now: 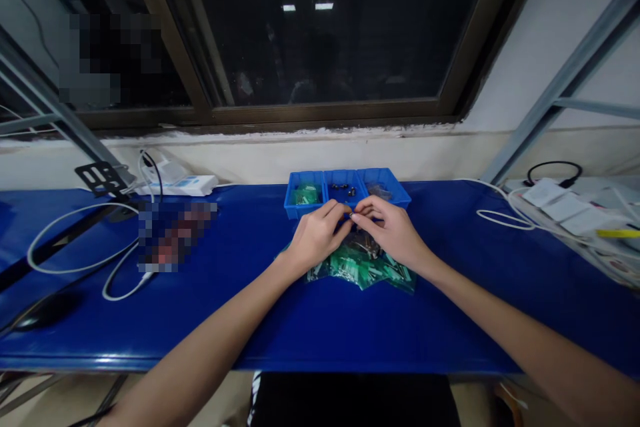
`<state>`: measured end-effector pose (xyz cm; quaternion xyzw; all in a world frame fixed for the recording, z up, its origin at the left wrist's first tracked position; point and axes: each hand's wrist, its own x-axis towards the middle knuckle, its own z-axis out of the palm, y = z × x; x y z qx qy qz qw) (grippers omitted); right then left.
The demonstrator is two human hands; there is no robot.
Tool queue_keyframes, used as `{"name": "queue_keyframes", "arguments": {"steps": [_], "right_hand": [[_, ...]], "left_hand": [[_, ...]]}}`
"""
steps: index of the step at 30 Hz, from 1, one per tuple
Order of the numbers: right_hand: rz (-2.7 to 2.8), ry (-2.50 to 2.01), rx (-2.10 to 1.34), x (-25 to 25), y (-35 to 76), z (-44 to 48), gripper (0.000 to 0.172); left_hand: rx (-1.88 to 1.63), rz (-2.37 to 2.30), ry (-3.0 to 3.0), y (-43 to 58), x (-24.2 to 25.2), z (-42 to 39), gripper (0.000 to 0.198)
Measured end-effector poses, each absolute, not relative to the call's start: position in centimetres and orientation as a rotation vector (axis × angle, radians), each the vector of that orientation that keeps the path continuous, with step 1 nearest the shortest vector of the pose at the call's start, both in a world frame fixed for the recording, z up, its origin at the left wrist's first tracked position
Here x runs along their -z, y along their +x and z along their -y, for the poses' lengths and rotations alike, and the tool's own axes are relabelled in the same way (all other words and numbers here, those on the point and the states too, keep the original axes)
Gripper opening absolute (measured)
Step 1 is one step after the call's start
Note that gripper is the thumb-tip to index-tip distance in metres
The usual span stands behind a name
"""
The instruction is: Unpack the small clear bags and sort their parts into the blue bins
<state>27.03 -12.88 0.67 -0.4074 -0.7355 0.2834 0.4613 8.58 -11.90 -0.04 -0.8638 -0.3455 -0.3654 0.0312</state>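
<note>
My left hand (320, 233) and my right hand (387, 223) meet fingertip to fingertip over the middle of the table. Both are closed in a pinch around something small that I cannot make out. Under them lies a pile of green plastic bags (355, 269) with small pale pieces inside, and some metal-looking parts (367, 245) on top. Just behind the hands stand three joined blue bins. Green bags lie in the left bin (294, 195), a few small dark parts in the middle bin (330, 180), and clear bags in the right bin (403, 193).
A power strip (193, 185) with white cables (75, 271) is at the left, near a black mouse (47, 312). White adapters and papers (575, 210) lie at the right. Metal posts (565, 80) rise on both sides, and a window stands behind the blue table (250, 213).
</note>
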Motion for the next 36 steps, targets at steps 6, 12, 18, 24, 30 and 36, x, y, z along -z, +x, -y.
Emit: {"name": "queue_keyframes", "arguments": {"steps": [6, 12, 18, 24, 30, 36], "right_hand": [[1.804, -0.984, -0.749, -1.0, 27.1, 13.1, 0.012], [1.862, -0.998, -0.761, -1.1, 27.4, 12.7, 0.012], [1.876, -0.957, -0.865, -0.9, 27.5, 12.7, 0.008], [1.967, -1.096, -0.428, -1.9, 27.6, 11.5, 0.011], [2.011, -1.288, -0.043, -3.3, 27.4, 7.1, 0.018], [2.186, -1.163, -0.301, -1.8, 28.2, 10.2, 0.019]], "left_hand": [[1.085, 1.035, -2.676, 8.6, 0.1, 11.8, 0.022], [1.088, 1.038, -2.707, 8.5, 0.1, 11.6, 0.025], [1.118, 1.077, -2.653, 8.6, 0.1, 11.7, 0.027], [1.208, 1.132, -2.594, 8.3, -0.5, 11.6, 0.021], [1.163, 1.238, -2.536, 7.2, -1.3, 10.8, 0.018], [0.955, 1.077, -2.824, 6.9, -1.2, 10.5, 0.021]]}}
